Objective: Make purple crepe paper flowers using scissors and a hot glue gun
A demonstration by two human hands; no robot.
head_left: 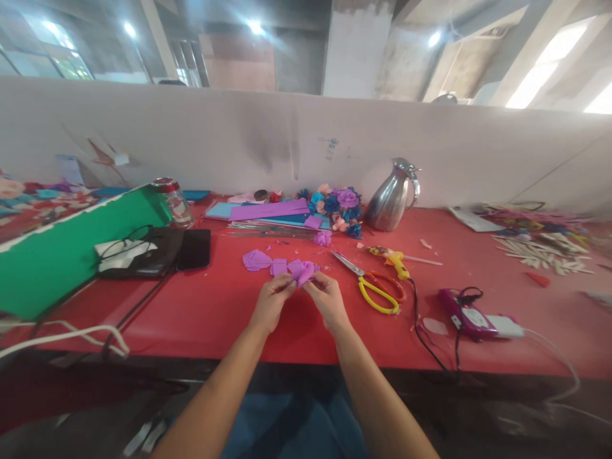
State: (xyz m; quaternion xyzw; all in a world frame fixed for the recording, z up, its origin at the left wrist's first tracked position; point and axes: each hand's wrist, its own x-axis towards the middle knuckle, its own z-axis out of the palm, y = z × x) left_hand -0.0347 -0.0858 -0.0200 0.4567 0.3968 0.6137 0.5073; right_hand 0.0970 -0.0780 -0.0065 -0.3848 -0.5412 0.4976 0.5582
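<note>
Between my two hands is a purple paper petal (302, 273), raised a little above the red table. My left hand (273, 298) pinches its left side, and my right hand (329, 299) pinches its right side. Just behind it on the table lie cut purple paper pieces (257, 260). A small purple paper flower (323, 238) rests farther back. To the right of my right hand are scissors with yellow and red handles (378, 294), their blades partly apart, and a yellow glue gun (396, 262).
Purple paper strips (270, 210) and a bunch of paper flowers (337, 204) lie at the back, near a steel jug (392, 197). A power strip (471, 315) with cables is at right. At left are a phone (194, 249), a glass jar (174, 204) and a green board (86, 255).
</note>
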